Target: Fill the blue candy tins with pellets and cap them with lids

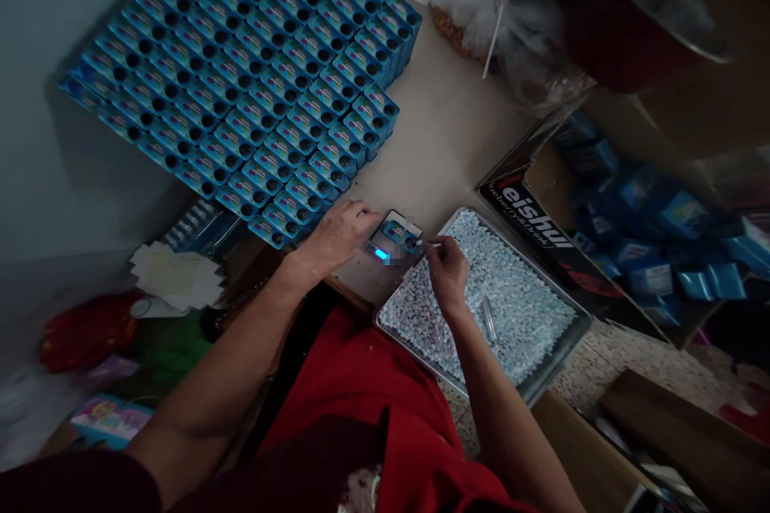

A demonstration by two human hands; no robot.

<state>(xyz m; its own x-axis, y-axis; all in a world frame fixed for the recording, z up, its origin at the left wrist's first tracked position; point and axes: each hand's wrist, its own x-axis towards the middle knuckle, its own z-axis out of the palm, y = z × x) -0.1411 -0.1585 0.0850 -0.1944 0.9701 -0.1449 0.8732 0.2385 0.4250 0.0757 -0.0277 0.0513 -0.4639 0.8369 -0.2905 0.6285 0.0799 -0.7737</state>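
Observation:
A small digital scale [381, 254] with a glowing blue display lies on the table, and a small blue box [394, 229] rests on it. My left hand [340, 236] is just left of the scale, fingers stretched toward it and holding nothing visible. On the other side, my right hand [448, 264] is over the near-left part of a metal tray [581, 329] full of small white and pale blue pellets [529, 321]. Its thumb and fingers are pinched together near the box, with a tiny pale bit at their tips. A clear tube-like piece [489, 319] lies on the pellets.
Rows of blue boxes with round dark holes [258, 72] cover the table's far left. A black printed carton [535, 216] of blue packs [643, 216] stands at right. Clear plastic bags [481, 8] and a dark red pot [631, 24] are at the back.

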